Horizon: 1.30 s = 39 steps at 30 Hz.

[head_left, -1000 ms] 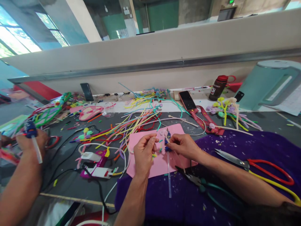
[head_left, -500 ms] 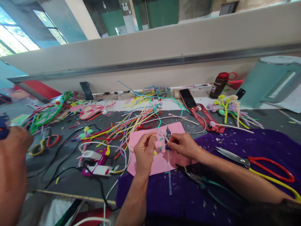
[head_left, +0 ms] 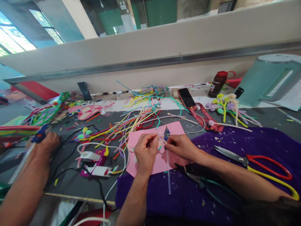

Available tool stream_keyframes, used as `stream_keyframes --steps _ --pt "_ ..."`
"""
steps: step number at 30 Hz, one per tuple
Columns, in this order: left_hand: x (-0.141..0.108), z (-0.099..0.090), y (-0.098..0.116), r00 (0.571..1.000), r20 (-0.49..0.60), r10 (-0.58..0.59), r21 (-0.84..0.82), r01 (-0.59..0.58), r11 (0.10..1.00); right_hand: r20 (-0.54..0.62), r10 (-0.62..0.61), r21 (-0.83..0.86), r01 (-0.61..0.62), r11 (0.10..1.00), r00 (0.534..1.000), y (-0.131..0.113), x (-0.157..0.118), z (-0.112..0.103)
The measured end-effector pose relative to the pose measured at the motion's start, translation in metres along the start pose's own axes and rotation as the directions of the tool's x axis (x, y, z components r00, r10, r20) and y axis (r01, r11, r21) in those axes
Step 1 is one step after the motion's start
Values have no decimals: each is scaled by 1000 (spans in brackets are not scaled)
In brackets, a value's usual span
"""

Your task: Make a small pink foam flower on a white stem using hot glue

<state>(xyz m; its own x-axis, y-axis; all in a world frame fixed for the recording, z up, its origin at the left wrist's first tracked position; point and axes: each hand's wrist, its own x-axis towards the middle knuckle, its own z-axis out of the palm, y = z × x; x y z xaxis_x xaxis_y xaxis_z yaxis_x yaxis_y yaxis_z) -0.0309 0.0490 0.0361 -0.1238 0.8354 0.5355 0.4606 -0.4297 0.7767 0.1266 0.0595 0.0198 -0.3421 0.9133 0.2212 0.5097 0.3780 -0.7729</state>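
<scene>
Over a pink sheet (head_left: 138, 163), both my hands work on a small pale pink pipe-cleaner flower (head_left: 161, 134). My left hand (head_left: 146, 152) pinches the flower's left side between thumb and fingertips. Closed on its pale stem, my right hand (head_left: 180, 147) is just to the right. Behind my right fingers lies a blue glue gun (head_left: 166, 133), partly hidden, with a clear glue stick (head_left: 168, 179) reaching toward me. Green-handled pliers (head_left: 198, 179) rest below my right forearm.
At left, a co-worker's hand (head_left: 48, 144) holds another blue glue gun (head_left: 40, 134). Scissors (head_left: 244, 160) lie on purple cloth (head_left: 211, 138) at right. Loose pipe cleaners (head_left: 131, 121), a power strip (head_left: 101, 158) with cords, a phone (head_left: 186, 98), a bottle (head_left: 217, 84) and a kettle (head_left: 258, 78) surround the work.
The co-worker's arm at left has moved further into view with the glue gun, and a striped bundle now shows there. My hands have barely shifted and keep hold of the flower.
</scene>
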Motion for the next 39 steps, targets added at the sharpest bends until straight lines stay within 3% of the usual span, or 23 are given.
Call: stream_keyframes --steps 10,12,14,17,19,23,25,28,31,34,36,39 --pt "3 -1 -2 999 -10 -41 39 42 998 5 13 52 -13 999 1000 -2 -1 -1" --pt "3 -1 -2 997 -19 -81 -8 80 997 20 45 131 -47 990 999 -4 -1 -1" --pt "4 -2 -3 984 -52 -168 -160 158 974 69 108 267 -122 956 992 -6 0 -3" --pt "7 -1 -4 937 -70 -343 -457 275 846 180 175 491 -243 837 968 -10 2 -9" --pt "7 1 -3 895 57 -443 -563 396 726 225 173 595 -276 755 959 -12 3 -13" --pt "1 9 -1 721 468 -511 -573 688 446 251 156 669 -288 685 955 -15 2 -15" --pt "-3 13 -1 672 533 -514 -565 735 375 241 156 662 -279 695 958 -14 2 -14" --pt "-7 18 -3 641 531 -554 -566 755 331 227 140 646 -257 719 964 -13 1 -11" --pt "-6 18 -4 645 511 -568 -597 742 305 194 128 604 -222 765 973 -13 2 -12" --pt "-4 16 -3 682 490 -543 -631 708 319 45 153 535 -153 831 987 -13 4 -16" --pt "-4 16 -2 686 503 -526 -618 711 336 -39 169 531 -123 839 985 -14 4 -18" --pt "-5 16 0 670 537 -512 -568 737 367 -74 180 571 -106 814 981 -15 4 -18"
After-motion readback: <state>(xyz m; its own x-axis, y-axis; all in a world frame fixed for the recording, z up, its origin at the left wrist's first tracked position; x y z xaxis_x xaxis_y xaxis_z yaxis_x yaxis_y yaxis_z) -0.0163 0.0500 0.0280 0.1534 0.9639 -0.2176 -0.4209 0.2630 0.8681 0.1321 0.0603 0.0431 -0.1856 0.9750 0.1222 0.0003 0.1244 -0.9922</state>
